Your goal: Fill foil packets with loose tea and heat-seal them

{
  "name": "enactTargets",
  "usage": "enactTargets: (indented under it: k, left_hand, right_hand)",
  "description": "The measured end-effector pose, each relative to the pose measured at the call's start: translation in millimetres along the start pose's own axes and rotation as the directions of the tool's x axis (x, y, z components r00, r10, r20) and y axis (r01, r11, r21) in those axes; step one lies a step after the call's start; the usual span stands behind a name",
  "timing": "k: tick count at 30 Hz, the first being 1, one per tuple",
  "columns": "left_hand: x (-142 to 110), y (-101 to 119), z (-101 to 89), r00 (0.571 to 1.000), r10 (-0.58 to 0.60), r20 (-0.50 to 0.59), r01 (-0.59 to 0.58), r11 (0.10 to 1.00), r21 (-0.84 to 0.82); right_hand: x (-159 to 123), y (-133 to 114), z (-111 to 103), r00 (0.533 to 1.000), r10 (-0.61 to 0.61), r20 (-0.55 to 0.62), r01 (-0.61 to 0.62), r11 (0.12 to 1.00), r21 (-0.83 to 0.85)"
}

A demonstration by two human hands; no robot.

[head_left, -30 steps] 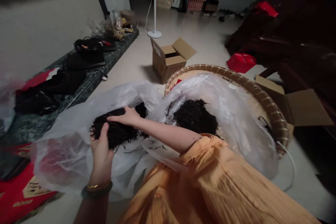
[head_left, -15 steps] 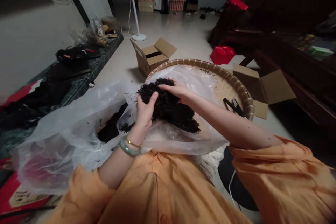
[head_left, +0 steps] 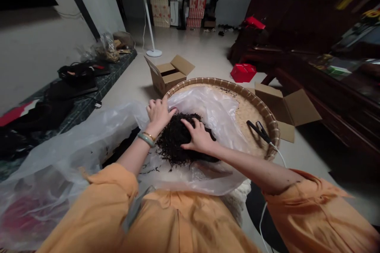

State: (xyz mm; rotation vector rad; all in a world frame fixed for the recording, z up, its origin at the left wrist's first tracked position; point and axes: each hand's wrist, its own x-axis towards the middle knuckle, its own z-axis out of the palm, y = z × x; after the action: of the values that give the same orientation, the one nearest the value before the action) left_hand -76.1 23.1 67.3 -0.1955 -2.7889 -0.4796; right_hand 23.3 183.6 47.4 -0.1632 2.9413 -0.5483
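Note:
A heap of dark, stringy dried leaves (head_left: 175, 142) lies on a clear plastic sheet (head_left: 219, 110) spread over a round woven tray (head_left: 252, 95). My right hand (head_left: 197, 136) rests on top of the heap with fingers spread and curled over it. My left hand (head_left: 158, 112) presses at the heap's far left edge beside the plastic, fingers apart. A green bangle and a gold one sit on my left wrist. A second large clear plastic bag (head_left: 74, 142) lies to the left with more dark leaves in it.
A black tool with a white cord (head_left: 259, 130) lies on the tray's right side. Open cardboard boxes stand behind (head_left: 168, 73) and to the right (head_left: 287, 106). A standing fan (head_left: 147, 12), a red box (head_left: 243, 72), dark wooden furniture at right and a low cluttered ledge at left surround the floor.
Both hands carried a handful of dark leaves from the left bag over to the tray's plastic sheet, and now rest on the heap there. My view swung right.

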Motion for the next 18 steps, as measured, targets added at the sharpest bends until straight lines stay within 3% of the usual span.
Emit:
enactTargets:
  k: [2, 4, 8, 12, 15, 18]
  left_hand:
    - [15.3, -7.2, 12.6, 0.994, -0.018, 0.107, 0.016, 1.0, 0.022]
    - [27.5, -20.0, 20.5, 0.988, -0.09, 0.128, 0.087, 0.996, 0.025]
    - [46.5, -55.9, 21.2, 0.98, -0.194, 0.038, 0.193, 0.981, 0.019]
    - [66.7, -86.7, 19.3, 0.965, -0.257, -0.042, 0.256, 0.966, -0.036]
    - [77.8, -93.8, 23.5, 0.95, -0.31, -0.039, 0.305, 0.947, -0.102]
    - [71.9, -89.2, 19.9, 0.957, -0.288, 0.044, 0.29, 0.931, -0.221]
  right_hand:
    - [-0.4, -2.8, 3.9, 0.997, -0.066, 0.047, 0.071, 0.991, -0.116]
    - [5.4, 4.7, 4.2, 0.994, -0.083, 0.077, 0.096, 0.977, -0.19]
    - [30.7, 36.6, -10.0, 0.99, -0.03, 0.137, 0.068, 0.957, -0.283]
    - [70.7, 53.5, -40.9, 0.993, -0.004, 0.121, 0.047, 0.932, -0.359]
    - [100.5, 48.4, -61.0, 0.999, 0.019, 0.042, 0.0, 0.91, -0.415]
    - [114.2, 36.8, -66.1, 1.0, -0.005, 0.022, 0.015, 0.883, -0.47]
